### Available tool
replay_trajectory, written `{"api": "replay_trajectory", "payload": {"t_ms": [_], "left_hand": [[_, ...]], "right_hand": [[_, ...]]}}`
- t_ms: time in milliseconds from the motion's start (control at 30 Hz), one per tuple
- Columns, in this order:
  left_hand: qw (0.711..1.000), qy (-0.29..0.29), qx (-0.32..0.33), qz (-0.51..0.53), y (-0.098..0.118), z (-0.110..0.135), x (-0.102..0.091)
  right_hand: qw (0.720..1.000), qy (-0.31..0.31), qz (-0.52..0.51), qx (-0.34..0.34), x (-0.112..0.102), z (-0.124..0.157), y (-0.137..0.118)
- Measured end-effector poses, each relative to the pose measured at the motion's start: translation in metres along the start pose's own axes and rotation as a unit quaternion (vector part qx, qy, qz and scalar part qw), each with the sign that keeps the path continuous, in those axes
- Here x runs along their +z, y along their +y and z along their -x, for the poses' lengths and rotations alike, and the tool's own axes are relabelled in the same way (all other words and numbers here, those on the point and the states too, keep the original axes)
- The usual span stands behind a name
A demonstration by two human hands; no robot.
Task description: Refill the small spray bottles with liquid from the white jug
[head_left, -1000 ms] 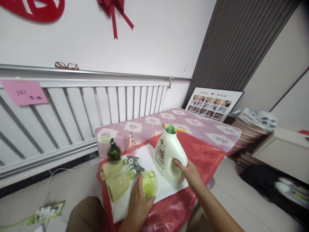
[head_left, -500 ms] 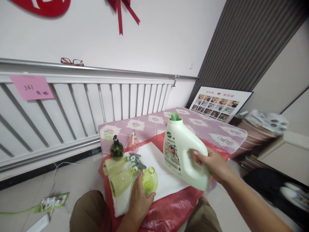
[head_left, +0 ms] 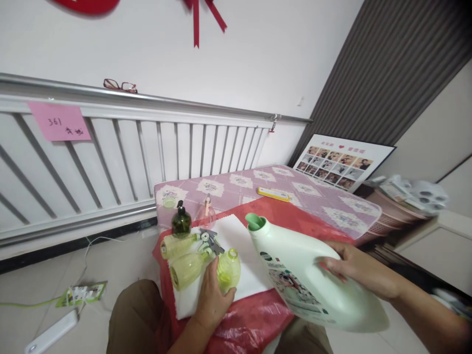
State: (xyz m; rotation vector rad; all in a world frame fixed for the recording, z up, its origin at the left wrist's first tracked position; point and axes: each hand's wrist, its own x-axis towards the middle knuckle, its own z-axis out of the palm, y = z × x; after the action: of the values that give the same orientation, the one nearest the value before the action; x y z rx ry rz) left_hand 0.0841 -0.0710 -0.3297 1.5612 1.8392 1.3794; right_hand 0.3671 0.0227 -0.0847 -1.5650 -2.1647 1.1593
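My right hand (head_left: 359, 275) grips the handle of a large pale green detergent jug (head_left: 309, 280). The jug is lifted and tilted, its green spout pointing up and left over the white cloth (head_left: 239, 250). My left hand (head_left: 212, 300) wraps round a small open yellow-green bottle (head_left: 228, 270) standing on the cloth. Two yellow-green spray bottles (head_left: 186, 260) lie on their sides to the left, grey triggers beside the small bottle. A dark green pump bottle (head_left: 180, 221) stands behind them.
The red plastic sheet (head_left: 254, 319) covers the near end of a low table with a purple patterned cloth (head_left: 313, 196). A yellow flat item (head_left: 273, 193) lies farther back. A white radiator (head_left: 110, 157) lines the wall. Baskets (head_left: 394, 206) and a photo board (head_left: 339, 160) stand at right.
My right hand lifted the jug off the cloth, drew it right and toward me, and tipped it so the spout leans left. My left hand stayed on the small bottle.
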Motion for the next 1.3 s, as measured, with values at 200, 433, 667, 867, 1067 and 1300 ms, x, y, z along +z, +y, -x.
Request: {"api": "replay_trajectory", "payload": {"t_ms": [200,433,667,867,1067,1300], "left_hand": [[1.0,-0.01,-0.001,-0.006,0.004,0.0,-0.003],[1.0,-0.016,0.0,-0.011,0.007,0.001,-0.006],[1.0,-0.026,0.002,-0.008,0.007,-0.001,-0.008],[1.0,-0.03,-0.001,-0.009,0.01,-0.001,-0.01],[0.999,-0.039,-0.006,-0.009,0.01,-0.001,-0.011],[0.999,-0.043,-0.009,-0.004,0.011,-0.002,-0.012]], "right_hand": [[0.995,-0.094,0.014,-0.017,0.004,0.008,-0.016],[0.991,-0.122,0.057,-0.001,0.005,0.011,-0.029],[0.99,-0.111,0.09,0.01,0.003,0.009,-0.046],[0.984,-0.11,0.139,0.024,0.001,0.003,-0.051],[0.98,-0.109,0.165,0.038,-0.001,-0.001,-0.052],[0.974,-0.121,0.186,0.044,-0.007,-0.005,-0.057]]}}
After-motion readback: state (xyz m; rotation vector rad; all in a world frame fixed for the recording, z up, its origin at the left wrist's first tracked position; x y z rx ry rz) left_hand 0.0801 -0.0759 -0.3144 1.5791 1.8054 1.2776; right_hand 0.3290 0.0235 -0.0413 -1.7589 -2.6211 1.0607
